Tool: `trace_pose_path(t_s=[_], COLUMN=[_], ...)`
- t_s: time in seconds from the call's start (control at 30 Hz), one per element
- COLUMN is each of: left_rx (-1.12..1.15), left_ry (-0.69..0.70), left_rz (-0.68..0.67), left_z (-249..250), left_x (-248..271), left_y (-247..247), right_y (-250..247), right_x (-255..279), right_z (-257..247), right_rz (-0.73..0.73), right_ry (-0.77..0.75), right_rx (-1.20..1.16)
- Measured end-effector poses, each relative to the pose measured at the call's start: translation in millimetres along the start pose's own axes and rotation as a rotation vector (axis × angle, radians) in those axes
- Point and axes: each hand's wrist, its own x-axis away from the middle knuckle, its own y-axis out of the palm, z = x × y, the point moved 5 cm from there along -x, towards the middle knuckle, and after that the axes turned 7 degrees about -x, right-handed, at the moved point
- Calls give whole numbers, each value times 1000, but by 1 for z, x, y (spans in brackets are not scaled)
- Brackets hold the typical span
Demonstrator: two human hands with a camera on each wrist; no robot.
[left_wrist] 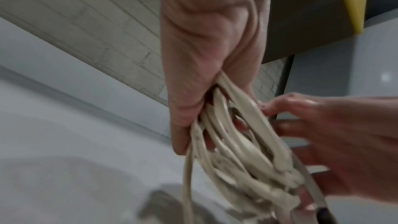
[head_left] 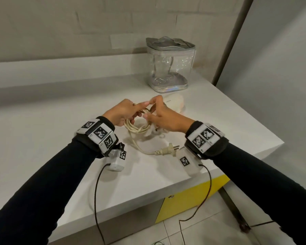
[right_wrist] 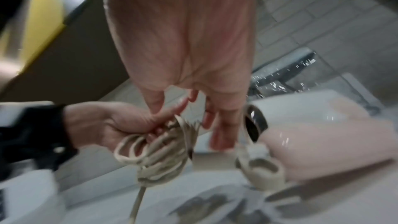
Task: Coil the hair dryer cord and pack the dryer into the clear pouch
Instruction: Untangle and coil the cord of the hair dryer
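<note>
My left hand (head_left: 131, 111) grips several loops of the cream cord (head_left: 136, 127) just above the white table (head_left: 60, 138). In the left wrist view the cord (left_wrist: 237, 142) fans out of my left hand's (left_wrist: 204, 100) closed fist. My right hand (head_left: 156, 113) meets it at the top of the coil, fingers curled and pinching the loops. The cord's tail runs down to the plug (head_left: 168, 150), which lies on the table near my right wrist. The pale pink hair dryer (head_left: 176, 104) lies just beyond my hands. The clear pouch (head_left: 170, 64) stands upright behind it.
The table's right edge (head_left: 254, 131) drops off close to my right arm, with a yellow cabinet front (head_left: 187, 197) below. A grey wall ledge (head_left: 60, 71) runs along the back. Black sensor cables (head_left: 95, 200) hang off the table's front edge.
</note>
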Motion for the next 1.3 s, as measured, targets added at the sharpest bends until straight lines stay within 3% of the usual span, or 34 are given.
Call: trace_pose_path(t_s=[0.07, 0.17, 0.23, 0.37, 0.43, 0.53, 0.63, 0.73, 0.8, 0.87, 0.93, 1.1, 1.3], left_rx=[24, 68, 79, 87, 91, 109, 105, 70, 75, 96, 84, 86, -37], left_ry=[-3, -18, -25, -30, -31, -44, -48, -24, -2, 5, -5, -49, 9], left_rz=[10, 35, 31, 46, 56, 54, 16, -10, -10, -11, -8, 101, 138], left_z=[-11, -23, -28, -37, -41, -47, -45, -37, -31, -29, -32, -41, -33], left_x=[-5, -11, -14, -22, -26, -31, -32, -31, -29, -29, -31, -33, -28], left_y=[0, 0, 3, 4, 2, 1, 6, 15, 20, 24, 25, 11, 8], right_y=[-2, 13, 26, 32, 19, -20, -47, -47, -38, -18, 0, 14, 9], right_x=[20, 53, 63, 64, 62, 53, 38, 14, 0, -11, -16, -13, -10], right_z=[6, 26, 40, 38, 29, 5, -3, 0, 7, 13, 10, -2, -4], right_rz=[-11, -332, -458, -512, -478, -200, 42, 168, 216, 177, 87, -146, 111], right_ry=[-38, 142, 231, 86, 7, -175, -209, -160, -31, 136, 227, 183, 167], right_rx=[278, 536, 603, 578, 433, 240, 40, -188, -631, -1078, -1205, -874, -111])
